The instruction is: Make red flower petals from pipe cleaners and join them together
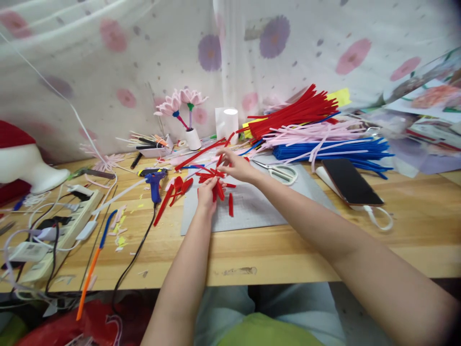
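Observation:
My left hand [208,193] is closed around a bunch of short red pipe-cleaner loops [218,188] above a grey mat [252,206]. Just beyond it, my right hand [235,165] pinches a long red pipe cleaner [200,154] that slants off to the left. More red loops [178,186] lie on the table left of the mat, and one piece [231,204] rests on the mat.
Blue glue gun [154,185] and a power strip [65,221] sit at left. Scissors [279,171], a dark phone [351,182] and bundles of red [295,113], pink and blue [334,150] pipe cleaners lie at right. Pink pipe-cleaner flowers [182,103] stand in a white cup behind.

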`<action>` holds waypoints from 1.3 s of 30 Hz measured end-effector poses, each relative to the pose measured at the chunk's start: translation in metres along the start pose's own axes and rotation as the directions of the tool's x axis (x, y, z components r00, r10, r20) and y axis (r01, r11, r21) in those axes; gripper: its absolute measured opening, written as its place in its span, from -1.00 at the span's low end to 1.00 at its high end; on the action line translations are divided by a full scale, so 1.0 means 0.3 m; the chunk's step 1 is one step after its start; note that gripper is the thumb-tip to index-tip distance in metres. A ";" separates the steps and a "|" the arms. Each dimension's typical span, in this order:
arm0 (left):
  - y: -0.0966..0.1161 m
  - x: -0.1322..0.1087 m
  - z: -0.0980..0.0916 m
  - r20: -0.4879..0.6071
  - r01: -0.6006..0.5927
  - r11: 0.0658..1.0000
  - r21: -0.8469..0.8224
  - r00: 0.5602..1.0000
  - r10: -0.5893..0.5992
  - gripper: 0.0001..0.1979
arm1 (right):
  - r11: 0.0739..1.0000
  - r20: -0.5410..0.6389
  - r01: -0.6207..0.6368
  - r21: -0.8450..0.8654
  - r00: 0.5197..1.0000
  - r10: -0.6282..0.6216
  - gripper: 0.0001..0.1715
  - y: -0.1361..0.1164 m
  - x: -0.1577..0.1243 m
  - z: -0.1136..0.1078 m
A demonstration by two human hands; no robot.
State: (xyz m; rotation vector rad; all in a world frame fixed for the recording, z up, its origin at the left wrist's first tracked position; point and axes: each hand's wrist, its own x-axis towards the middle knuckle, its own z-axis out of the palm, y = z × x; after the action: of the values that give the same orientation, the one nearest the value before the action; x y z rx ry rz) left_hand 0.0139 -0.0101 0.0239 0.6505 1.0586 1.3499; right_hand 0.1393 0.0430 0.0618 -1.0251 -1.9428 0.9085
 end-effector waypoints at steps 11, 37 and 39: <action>0.037 -0.033 -0.039 0.426 0.515 0.750 -0.415 0.838 -0.340 -0.78 | 0.915 0.196 -0.020 0.403 0.978 -0.065 -0.75 0.035 -0.041 0.026; -0.016 0.007 -0.016 0.004 -0.297 0.906 0.300 0.950 0.311 -0.84 | 0.711 0.225 0.247 -0.659 0.966 -0.127 -0.80 -0.042 0.006 0.004; -0.011 0.009 -0.015 -0.022 -0.247 0.951 0.186 0.966 0.256 -0.80 | 0.779 0.163 0.179 -0.601 0.982 -0.099 -0.80 -0.040 -0.003 0.011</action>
State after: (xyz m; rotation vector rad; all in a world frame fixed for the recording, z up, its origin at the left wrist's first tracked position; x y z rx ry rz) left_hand 0.0111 -0.0088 0.0184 0.9196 1.1755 1.5035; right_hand 0.1326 0.0362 0.0701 -1.1725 -2.4612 0.2383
